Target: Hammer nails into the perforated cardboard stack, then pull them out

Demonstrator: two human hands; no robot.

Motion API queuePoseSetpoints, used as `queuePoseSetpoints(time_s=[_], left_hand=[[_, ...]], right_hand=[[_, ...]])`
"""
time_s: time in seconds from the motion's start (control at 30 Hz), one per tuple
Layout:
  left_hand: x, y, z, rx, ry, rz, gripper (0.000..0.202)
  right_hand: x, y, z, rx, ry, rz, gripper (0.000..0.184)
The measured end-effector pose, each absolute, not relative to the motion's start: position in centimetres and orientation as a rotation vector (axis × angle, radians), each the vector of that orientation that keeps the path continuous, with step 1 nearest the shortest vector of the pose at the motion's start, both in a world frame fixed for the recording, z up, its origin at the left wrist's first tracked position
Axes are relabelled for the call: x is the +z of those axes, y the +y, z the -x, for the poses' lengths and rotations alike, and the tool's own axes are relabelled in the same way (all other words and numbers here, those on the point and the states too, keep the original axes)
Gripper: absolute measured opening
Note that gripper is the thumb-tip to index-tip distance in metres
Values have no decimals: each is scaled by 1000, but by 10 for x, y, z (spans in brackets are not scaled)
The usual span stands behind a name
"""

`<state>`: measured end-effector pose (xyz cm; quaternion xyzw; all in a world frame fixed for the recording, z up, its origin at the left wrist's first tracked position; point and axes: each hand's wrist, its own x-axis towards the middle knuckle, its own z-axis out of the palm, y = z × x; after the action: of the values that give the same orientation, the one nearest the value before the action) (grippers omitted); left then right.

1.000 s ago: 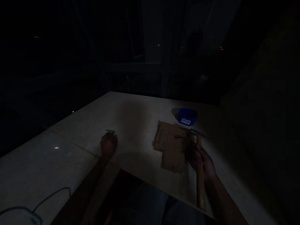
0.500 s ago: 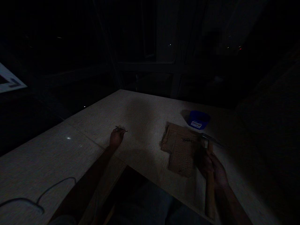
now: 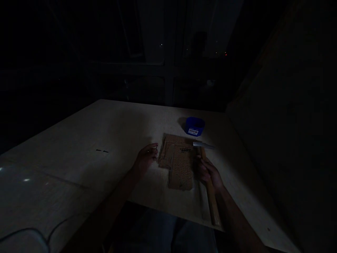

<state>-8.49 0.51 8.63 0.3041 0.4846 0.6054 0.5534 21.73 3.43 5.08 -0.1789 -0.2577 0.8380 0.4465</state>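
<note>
My left hand (image 3: 144,158) is raised just left of the cardboard, thumb and fingertips pinching a small dark nail (image 3: 157,147). In my right hand (image 3: 209,172) is a hammer (image 3: 212,203), gripped round its wooden handle with the metal head up and away from me. The hammer head hovers near the right edge of the layered brown cardboard (image 3: 179,168). Several dark nails (image 3: 185,150) stand in a row in the upper part of the cardboard, and a few dark marks or nails (image 3: 182,183), hard to make out, show near its lower edge.
Two loose nails (image 3: 102,151) lie on the pale tabletop (image 3: 121,123) to the left. A blue plastic tub (image 3: 195,127) with a white label stands behind the cardboard. A dark cable (image 3: 26,230) curls at the lower left. A wall (image 3: 263,116) rises along the right.
My left hand has lifted a nail from the loose ones on the table and moved right to the cardboard. The view has turned right. My right hand still grips the hammer.
</note>
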Motion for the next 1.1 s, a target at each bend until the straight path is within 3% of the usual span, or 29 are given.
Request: queuePoseSetpoints(time_s=[0.27, 0.47, 0.8, 1.1], left_hand=[[97, 40, 21, 1187, 891, -380, 11], [82, 58, 20, 1249, 1166, -836, 30], [51, 80, 23, 1266, 1295, -1894, 10], [50, 83, 22, 1218, 1331, -1793, 10]], right_hand=[[48, 37, -218, 2051, -657, 441, 20], [51, 36, -218, 2045, -621, 486, 21], [53, 34, -214, 2044, -676, 577, 22], [57, 30, -212, 2053, -663, 640, 24]])
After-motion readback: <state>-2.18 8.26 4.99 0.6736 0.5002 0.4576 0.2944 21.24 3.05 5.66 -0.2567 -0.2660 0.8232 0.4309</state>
